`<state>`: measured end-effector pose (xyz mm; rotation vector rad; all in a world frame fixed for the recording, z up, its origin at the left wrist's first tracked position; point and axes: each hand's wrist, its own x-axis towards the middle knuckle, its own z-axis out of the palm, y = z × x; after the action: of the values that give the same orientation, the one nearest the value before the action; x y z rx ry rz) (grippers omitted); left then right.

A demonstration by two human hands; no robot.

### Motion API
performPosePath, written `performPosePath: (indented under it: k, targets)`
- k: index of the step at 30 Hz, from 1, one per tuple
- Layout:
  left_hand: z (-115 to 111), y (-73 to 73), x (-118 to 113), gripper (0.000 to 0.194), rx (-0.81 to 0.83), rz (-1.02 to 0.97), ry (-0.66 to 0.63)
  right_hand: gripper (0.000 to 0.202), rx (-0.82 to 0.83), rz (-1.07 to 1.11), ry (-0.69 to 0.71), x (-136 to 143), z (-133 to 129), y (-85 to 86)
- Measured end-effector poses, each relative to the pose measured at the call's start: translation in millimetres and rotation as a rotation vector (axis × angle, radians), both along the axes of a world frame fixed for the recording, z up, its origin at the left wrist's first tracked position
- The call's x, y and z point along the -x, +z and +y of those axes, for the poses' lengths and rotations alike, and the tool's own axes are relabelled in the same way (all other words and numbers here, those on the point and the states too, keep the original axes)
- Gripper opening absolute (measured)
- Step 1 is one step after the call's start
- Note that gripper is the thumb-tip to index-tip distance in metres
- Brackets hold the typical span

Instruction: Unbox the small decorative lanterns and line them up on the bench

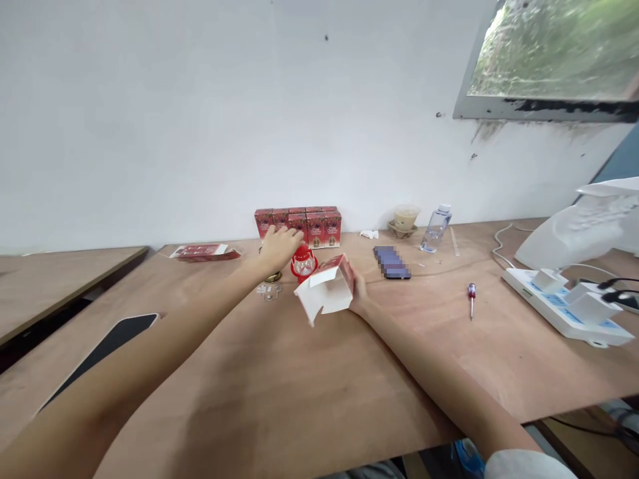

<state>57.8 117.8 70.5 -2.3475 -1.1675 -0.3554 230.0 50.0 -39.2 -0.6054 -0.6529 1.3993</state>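
Observation:
My left hand reaches over the table with its fingers bent down at the top of a small red lantern with a clear middle. Its fingertips are hidden, but the hand looks closed on the lantern's top. Beneath that hand, the gold-coloured base of another object shows. Close by lie several small clear and metal bits. My right hand is wrapped round a red-and-white cardboard box, tilted with its open end and loose flaps toward me, to the right of the lantern.
Several red printed boxes stand against the wall. Left of them lies a flat red carton. Farther right are a phone, a drink cup, a water bottle, a screwdriver and a power strip with cables.

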Motion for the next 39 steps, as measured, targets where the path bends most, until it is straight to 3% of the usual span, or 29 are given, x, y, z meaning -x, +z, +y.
performPosePath:
  k: [2, 4, 10, 14, 18, 23, 28, 33, 39]
  targets:
    - [10, -9.7, -4, 0.017, 0.015, 0.009, -0.005, 0.034, -0.008, 0.041, 0.129, 0, 0, -0.3]
    - [19, -13.5, -6, 0.018, 0.026, 0.012, 0.000, 0.028, -0.014, 0.061, 0.168, -1, 2, -2.7]
    - [25, -5.3, -8, 0.024, 0.067, 0.050, 0.021, 0.019, -0.021, -0.030, 0.263, -3, 5, -10.1]
    - [16, -0.4, -9, 0.024, 0.081, 0.064, -0.010, 0.028, -0.045, -0.074, 0.330, 0, 0, -8.5]
    - [-2, 9.3, -11, 0.032, 0.032, -0.011, -0.009, 0.043, -0.105, -0.171, 0.351, 11, -10, -6.8]
    - [-59, 17.2, -4, 0.044, 0.119, -0.008, -0.130, 0.046, -0.138, -0.291, 0.152, 28, -19, -10.5]
    - [-108, -11.3, 21, 0.071, 0.189, 0.053, -0.146, 0.060, -0.244, -0.444, 0.097, 37, -30, -12.7]
    - [-117, -46.7, 48, 0.066, 0.229, -0.056, -0.109, 0.062, -0.331, -0.497, 0.186, 46, -49, -15.7]
    - [-124, -73.3, 61, 0.061, -0.078, -0.221, -0.182, 0.029, -0.526, -0.711, 0.050, 46, -63, -12.9]
